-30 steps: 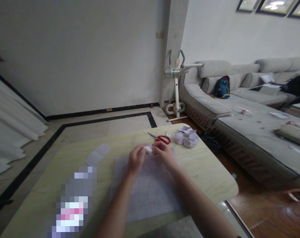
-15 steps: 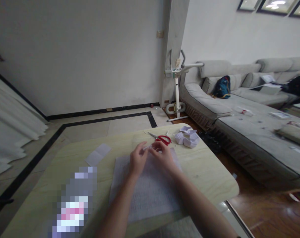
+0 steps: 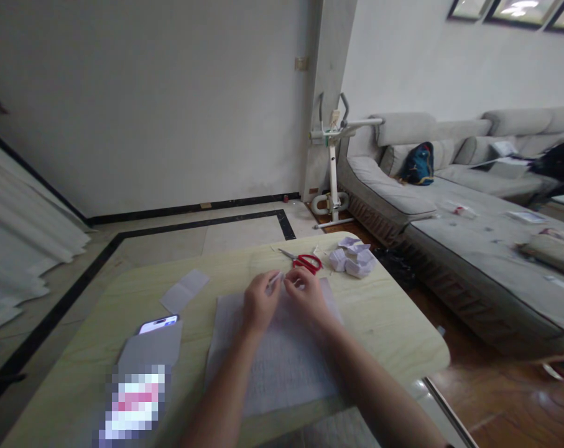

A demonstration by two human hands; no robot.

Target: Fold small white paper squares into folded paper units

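Observation:
My left hand (image 3: 260, 302) and my right hand (image 3: 306, 295) meet over the far part of a large sheet of paper (image 3: 286, 367) with faint marks on it. Between my pinched fingertips is a small piece of white paper (image 3: 275, 280), mostly hidden by the fingers. Just beyond my right hand lie scissors (image 3: 307, 263) with red handles, their blades pointing to the far left. Several folded white paper pieces (image 3: 356, 260) are gathered to the right of the scissors.
A creased slip of paper (image 3: 184, 291) lies on the left of the pale wooden table (image 3: 393, 323). Nearer is a phone (image 3: 158, 324), partly covered by a grey flat piece (image 3: 151, 345); a blurred patch hides part. A sofa (image 3: 487, 249) and exercise machine (image 3: 332, 168) stand beyond.
My hands have shifted slightly, and the small paper between the fingertips is now tilted more upright. The blurred patch at lower left has shrunk, showing the phone. The scissors and folded pieces stay put.

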